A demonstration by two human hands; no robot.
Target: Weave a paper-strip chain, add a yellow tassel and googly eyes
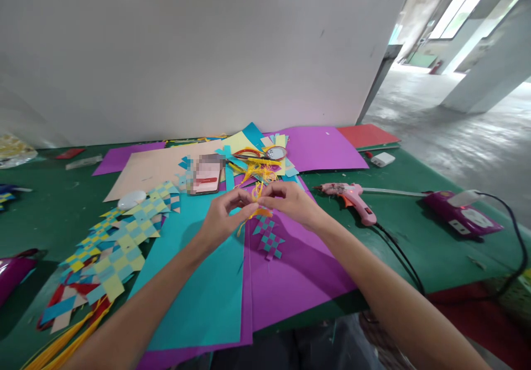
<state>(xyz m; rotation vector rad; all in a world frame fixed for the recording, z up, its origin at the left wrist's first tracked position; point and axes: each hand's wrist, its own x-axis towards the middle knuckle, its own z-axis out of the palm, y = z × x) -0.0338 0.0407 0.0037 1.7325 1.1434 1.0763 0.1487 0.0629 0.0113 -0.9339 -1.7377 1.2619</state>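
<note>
My left hand [227,213] and my right hand [292,204] meet over the coloured paper, fingertips pinched together on a thin yellow string [258,189]. The exact grip is partly hidden by the fingers. An orange-yellow strand [263,212] hangs just below the fingertips. Under my hands, a small checkered woven paper piece [270,238] in teal and purple lies on the purple sheet [298,281]. To its left is a teal sheet [199,298]. Behind my hands sits a tangle of yellow threads [261,172].
A pink glue gun [350,197] lies at right, its cord running to a purple power strip [462,215]. Woven paper pieces [124,251] and yellow tassels [77,339] spread at left. A phone [207,175] and scissors [249,153] lie behind; a white panel [199,55] stands beyond.
</note>
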